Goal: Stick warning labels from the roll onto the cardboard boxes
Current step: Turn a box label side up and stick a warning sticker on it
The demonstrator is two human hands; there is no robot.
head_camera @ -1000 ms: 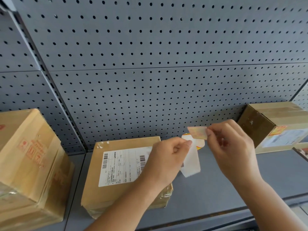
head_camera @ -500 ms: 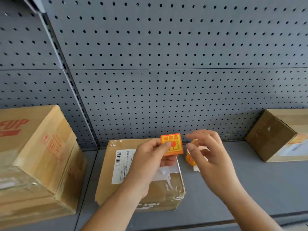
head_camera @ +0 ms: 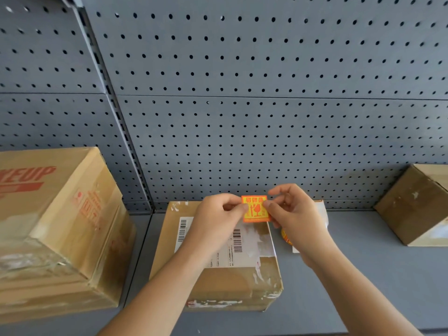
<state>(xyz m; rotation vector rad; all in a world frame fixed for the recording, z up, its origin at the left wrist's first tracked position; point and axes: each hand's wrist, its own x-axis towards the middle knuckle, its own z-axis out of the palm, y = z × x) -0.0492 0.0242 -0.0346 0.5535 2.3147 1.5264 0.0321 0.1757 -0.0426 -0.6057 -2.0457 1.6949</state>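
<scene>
An orange and yellow warning label [head_camera: 255,209] hangs above the far right corner of the middle cardboard box [head_camera: 218,277]. My left hand [head_camera: 215,221] pinches the label's left edge and my right hand [head_camera: 293,214] pinches its right edge. The box lies flat on the grey shelf [head_camera: 363,275] and bears a white shipping label with barcodes [head_camera: 238,248]. The label roll [head_camera: 286,236] lies on the shelf right of the box, mostly hidden behind my right hand, with white backing strip [head_camera: 323,212] showing past it.
A large cardboard box with red print [head_camera: 55,229] stands at the left. Another cardboard box [head_camera: 417,207] sits at the far right. A grey pegboard wall [head_camera: 242,105] closes the back of the shelf.
The label came off its backing strip a second ago and went to my left hand; now both hands hold it by its edges over the middle box. The view shifted left.
</scene>
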